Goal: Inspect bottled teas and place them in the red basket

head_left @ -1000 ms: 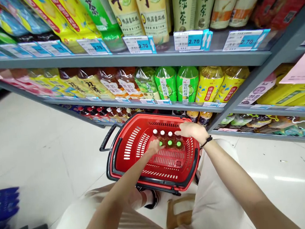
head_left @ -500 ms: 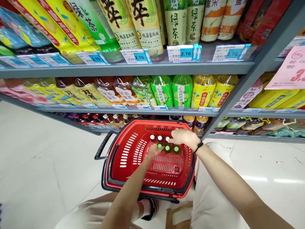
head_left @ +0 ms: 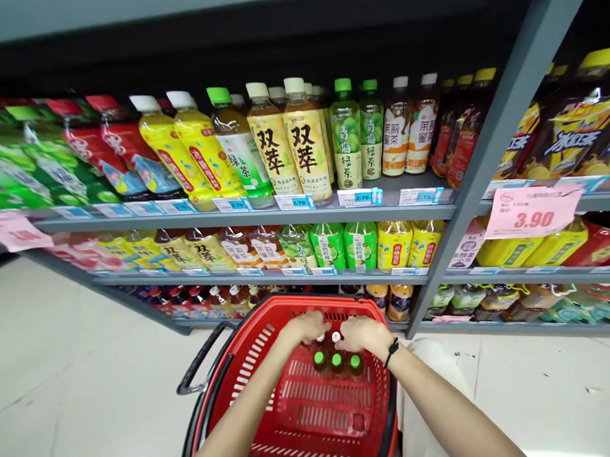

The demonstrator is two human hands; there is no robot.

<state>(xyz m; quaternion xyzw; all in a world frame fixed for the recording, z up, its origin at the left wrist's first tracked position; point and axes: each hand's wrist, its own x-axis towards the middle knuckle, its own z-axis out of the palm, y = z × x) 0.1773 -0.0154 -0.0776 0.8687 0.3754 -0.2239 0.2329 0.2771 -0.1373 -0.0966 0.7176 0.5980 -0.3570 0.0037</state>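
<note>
A red shopping basket (head_left: 270, 363) with a black handle (head_left: 199, 362) stands on the floor in front of me. Several bottles stand upright at its far end, three with green caps (head_left: 334, 358) in front and white-capped ones (head_left: 335, 337) behind. My left hand (head_left: 304, 325) is curled over the white-capped bottles on the left. My right hand (head_left: 363, 333), with a black band at the wrist, is closed over those on the right. Which bottles the fingers actually grip is hidden.
Grey shelves (head_left: 264, 216) of bottled tea run across in front, with blue price tags (head_left: 354, 197) along the edges and a pink 3.90 sign (head_left: 532, 212) at right. A grey upright post (head_left: 487, 155) stands just right of the basket. Pale tiled floor (head_left: 65, 397) lies to the left.
My view has tilted up, showing higher shelves. My left hand moved from the green-capped bottles to the white-capped row at the back, beside my right hand.
</note>
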